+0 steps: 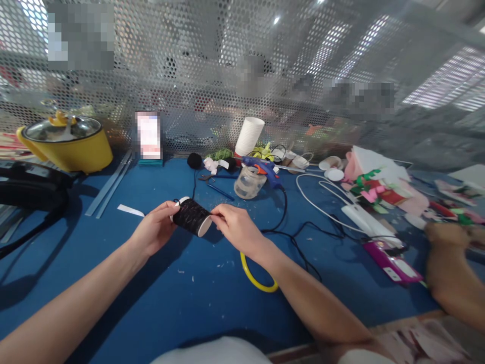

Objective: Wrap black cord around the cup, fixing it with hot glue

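A small paper cup wrapped in black yarn [191,216] lies tilted on its side in the air above the blue table. My left hand [157,225] is closed around its left end, thumb on top. At the right end, where a white rim shows, the fingertips of my right hand [235,225] are pinched against the cup's edge; whether a strand is between them is too small to tell. From the cup a black strand runs back to a ball of black yarn [194,161]. Left of my left hand lies a white paper strip [131,210].
Behind the cup are pliers [206,177], a clear jar [249,183], a blue glue gun [265,169] and stacked white cups [250,135]. A yellow ring [257,283] lies under my right forearm. Cables, a purple box [392,263] and another person's arm [454,273] are rightward; a yellow pot [71,146] stands left.
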### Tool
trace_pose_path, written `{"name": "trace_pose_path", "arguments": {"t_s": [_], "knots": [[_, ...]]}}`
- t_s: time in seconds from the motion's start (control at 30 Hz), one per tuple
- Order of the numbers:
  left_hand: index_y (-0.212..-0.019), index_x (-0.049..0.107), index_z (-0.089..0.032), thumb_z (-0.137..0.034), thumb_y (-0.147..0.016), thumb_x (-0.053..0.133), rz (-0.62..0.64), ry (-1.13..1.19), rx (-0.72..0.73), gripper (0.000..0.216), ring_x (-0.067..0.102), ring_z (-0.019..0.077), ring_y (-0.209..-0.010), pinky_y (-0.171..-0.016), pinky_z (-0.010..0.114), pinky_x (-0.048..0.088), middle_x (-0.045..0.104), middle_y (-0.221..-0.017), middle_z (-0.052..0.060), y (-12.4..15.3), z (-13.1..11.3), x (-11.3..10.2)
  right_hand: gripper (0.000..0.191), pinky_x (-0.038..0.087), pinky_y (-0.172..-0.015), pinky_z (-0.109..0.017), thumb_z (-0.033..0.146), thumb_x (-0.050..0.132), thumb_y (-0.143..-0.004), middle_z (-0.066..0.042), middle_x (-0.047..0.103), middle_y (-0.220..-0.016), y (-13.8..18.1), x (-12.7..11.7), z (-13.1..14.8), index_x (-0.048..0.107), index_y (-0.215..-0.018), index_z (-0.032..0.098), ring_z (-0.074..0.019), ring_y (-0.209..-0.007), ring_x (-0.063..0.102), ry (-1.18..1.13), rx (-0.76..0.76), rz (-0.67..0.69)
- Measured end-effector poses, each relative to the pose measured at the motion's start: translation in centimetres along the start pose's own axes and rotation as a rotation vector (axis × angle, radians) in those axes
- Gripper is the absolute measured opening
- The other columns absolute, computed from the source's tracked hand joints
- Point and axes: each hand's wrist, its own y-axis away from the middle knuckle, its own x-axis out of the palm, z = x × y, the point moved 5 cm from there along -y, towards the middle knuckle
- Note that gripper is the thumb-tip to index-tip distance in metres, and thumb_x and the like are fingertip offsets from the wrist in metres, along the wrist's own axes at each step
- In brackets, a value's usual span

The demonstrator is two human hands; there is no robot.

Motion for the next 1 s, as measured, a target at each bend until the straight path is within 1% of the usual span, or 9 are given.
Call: {"name": "trace_pose_path", "arguments": {"t_s": [0.23, 0.33, 0.4, 0.5, 0.57, 0.67, 0.73, 0.8, 1.0], "knots": [[-0.056, 0.053, -0.015, -0.015, -0.064, 0.060, -0.032, -0.012, 0.004, 0.010, 0.049, 0.0101, -0.055, -0.052, 0.021, 0.037, 0.054, -0.058, -0.002, 0.0, -0.1, -0.3, 0.012, 0.038, -0.056, -0.027, 0.011, 0.046, -0.078, -0.005, 0.060, -0.065, 0.0, 0.8, -1.3, 0.050, -0.069, 0.017, -0.0170, -0.062, 0.056, 0.184, 0.118, 0.134], [-0.054, 0.052, -0.015, -0.015, -0.063, 0.060, -0.043, -0.033, 0.031, 0.012, 0.048, 0.0094, -0.053, -0.050, 0.020, 0.035, 0.053, -0.055, -0.003, 0.0, -0.3, -0.4, 0.013, 0.040, -0.058, -0.029, 0.013, 0.043, -0.080, -0.006, 0.060, -0.066, 0.0, -0.1, -1.6, 0.048, -0.069, 0.018, -0.0177, -0.063, 0.057, 0.168, 0.164, 0.072], [-0.054, 0.052, -0.015, -0.014, -0.063, 0.060, -0.049, -0.043, 0.055, 0.012, 0.047, 0.0090, -0.052, -0.049, 0.019, 0.034, 0.052, -0.053, -0.003, 0.0, -0.4, -0.4, 0.011, 0.043, -0.067, -0.030, 0.017, 0.041, -0.082, -0.008, 0.061, -0.082, 0.0, -1.2, -1.1, 0.047, -0.074, 0.019, -0.0174, -0.076, 0.058, -0.047, 0.126, -0.052], [-0.054, 0.052, -0.015, -0.014, -0.062, 0.060, -0.059, -0.055, 0.077, 0.011, 0.046, 0.0089, -0.051, -0.048, 0.019, 0.033, 0.053, -0.054, -0.003, 0.1, -0.5, -0.3, 0.008, 0.041, -0.084, -0.033, 0.024, 0.041, -0.084, -0.007, 0.058, -0.104, 0.1, -2.4, 0.3, 0.045, -0.079, 0.020, -0.0155, -0.099, 0.053, -0.660, 0.022, -0.142], [-0.054, 0.053, -0.015, -0.014, -0.061, 0.061, -0.075, -0.068, 0.083, 0.011, 0.047, 0.0091, -0.052, -0.049, 0.019, 0.033, 0.054, -0.056, -0.003, 0.1, -0.5, -0.3, 0.010, 0.042, -0.085, -0.036, 0.028, 0.039, -0.085, -0.003, 0.061, -0.093, 0.3, -2.2, 1.1, 0.041, -0.078, 0.021, -0.0149, -0.093, 0.057, -1.023, 0.024, -0.051], [-0.055, 0.053, -0.015, -0.014, -0.060, 0.062, -0.105, -0.085, 0.095, 0.010, 0.047, 0.0097, -0.054, -0.050, 0.019, 0.033, 0.054, -0.057, -0.002, 0.2, -0.5, -0.3, 0.013, 0.050, -0.063, -0.035, 0.032, 0.041, -0.084, 0.006, 0.055, -0.060, 0.7, -1.1, 2.0, 0.037, -0.076, 0.022, -0.0125, -0.056, 0.061, -1.275, 0.092, 0.178], [-0.055, 0.054, -0.015, -0.015, -0.059, 0.063, -0.124, -0.095, 0.103, 0.010, 0.046, 0.0096, -0.055, -0.050, 0.019, 0.032, 0.055, -0.057, -0.003, 0.3, -0.6, -0.3, 0.012, 0.046, -0.046, -0.026, 0.031, 0.044, -0.083, 0.009, 0.048, -0.051, 1.1, -0.3, 2.3, 0.040, -0.077, 0.021, -0.0083, -0.038, 0.051, -1.172, 0.133, 0.305], [-0.055, 0.054, -0.015, -0.016, -0.058, 0.063, -0.128, -0.102, 0.115, 0.010, 0.045, 0.0093, -0.054, -0.050, 0.019, 0.031, 0.054, -0.057, -0.003, 0.5, -0.6, -0.2, 0.012, 0.039, -0.040, -0.020, 0.030, 0.045, -0.082, 0.008, 0.046, -0.050, 1.3, 0.2, 2.0, 0.044, -0.076, 0.020, -0.0059, -0.036, 0.044, -0.894, 0.155, 0.308], [-0.052, 0.054, -0.016, -0.016, -0.057, 0.065, -0.086, -0.122, 0.182, 0.012, 0.047, 0.0111, -0.062, -0.058, 0.021, 0.032, 0.056, -0.061, -0.002, 0.9, -0.2, 0.4, 0.015, 0.038, -0.055, -0.023, 0.029, 0.061, -0.071, 0.002, 0.054, -0.065, 0.8, 0.3, 1.5, 0.050, -0.073, 0.019, -0.0105, -0.057, 0.050, -0.085, 0.072, -0.022]]}}
